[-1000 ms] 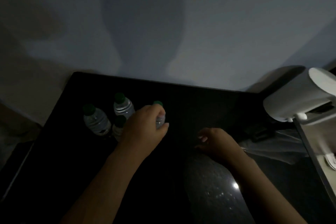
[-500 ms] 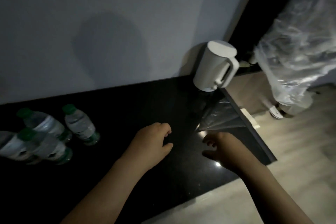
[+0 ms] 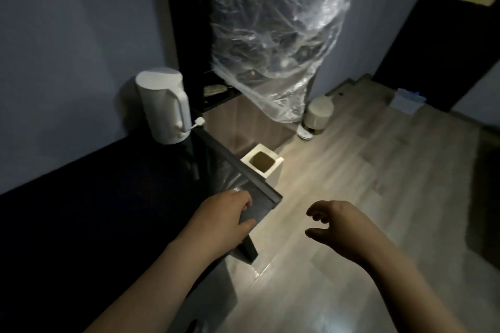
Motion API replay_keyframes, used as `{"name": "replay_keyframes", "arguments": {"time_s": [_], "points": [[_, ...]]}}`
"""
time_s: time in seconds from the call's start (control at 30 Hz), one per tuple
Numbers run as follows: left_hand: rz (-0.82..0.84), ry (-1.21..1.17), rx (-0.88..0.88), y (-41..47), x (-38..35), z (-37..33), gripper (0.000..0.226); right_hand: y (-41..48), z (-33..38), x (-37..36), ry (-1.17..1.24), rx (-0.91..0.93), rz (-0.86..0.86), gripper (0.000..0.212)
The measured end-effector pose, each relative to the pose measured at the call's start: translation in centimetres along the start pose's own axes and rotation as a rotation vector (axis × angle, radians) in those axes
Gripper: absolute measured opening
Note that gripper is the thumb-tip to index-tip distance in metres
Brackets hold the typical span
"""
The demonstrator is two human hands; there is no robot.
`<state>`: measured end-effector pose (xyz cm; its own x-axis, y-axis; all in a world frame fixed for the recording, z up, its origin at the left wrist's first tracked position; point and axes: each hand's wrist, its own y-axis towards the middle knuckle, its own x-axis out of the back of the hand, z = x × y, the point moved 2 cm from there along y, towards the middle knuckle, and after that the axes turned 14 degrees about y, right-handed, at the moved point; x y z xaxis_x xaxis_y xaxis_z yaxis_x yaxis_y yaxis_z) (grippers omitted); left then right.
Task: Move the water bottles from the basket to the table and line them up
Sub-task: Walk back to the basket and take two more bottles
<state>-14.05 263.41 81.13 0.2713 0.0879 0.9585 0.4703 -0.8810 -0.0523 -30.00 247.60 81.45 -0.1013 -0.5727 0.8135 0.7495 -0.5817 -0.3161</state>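
Black table (image 3: 94, 211), white kettle (image 3: 161, 105) at its far corner; pale wood floor (image 3: 378, 176) beside. Left hand (image 3: 226, 220) and right hand (image 3: 342, 227) loosely curled, empty.

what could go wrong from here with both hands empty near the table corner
1. The left hand is right at the hard corner of the dark table. In this dim light it could bang against it.
2. The white kettle stands close to the table's edge, so a careless sweep might knock it off.
3. The white square container sits on the floor just beside the table, where it looks easy to kick.
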Motion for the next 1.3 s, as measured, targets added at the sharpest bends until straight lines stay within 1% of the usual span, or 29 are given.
{"name": "replay_keyframes", "arguments": {"time_s": [0.2, 0.3, 0.53, 0.77, 1.03, 1.3], "points": [[0.067, 0.031, -0.171, 7.4, -2.3, -6.3, 0.023, -1.0, -7.5, 4.6, 0.120, -0.197, -0.136, 0.037], [0.112, 0.015, -0.251, 11.9, -3.4, -9.0, 0.025, 0.0, -10.4, 6.7, 0.132, -0.264, -0.175, 0.038], [0.150, 0.011, -0.408, 23.1, -4.2, -13.8, 0.030, 5.2, -15.5, 12.8, 0.158, -0.375, -0.239, 0.040], [0.135, 0.078, -0.545, 34.8, -3.6, -17.9, 0.032, 11.5, -19.2, 18.4, 0.147, -0.437, -0.274, 0.041], [0.168, 0.121, -0.642, 44.6, -5.2, -23.6, 0.032, 16.7, -25.8, 23.8, 0.181, -0.504, -0.329, 0.042], [0.164, 0.161, -0.633, 55.9, -6.6, -31.7, 0.031, 23.5, -35.1, 31.6, 0.218, -0.488, -0.372, 0.045]]}}
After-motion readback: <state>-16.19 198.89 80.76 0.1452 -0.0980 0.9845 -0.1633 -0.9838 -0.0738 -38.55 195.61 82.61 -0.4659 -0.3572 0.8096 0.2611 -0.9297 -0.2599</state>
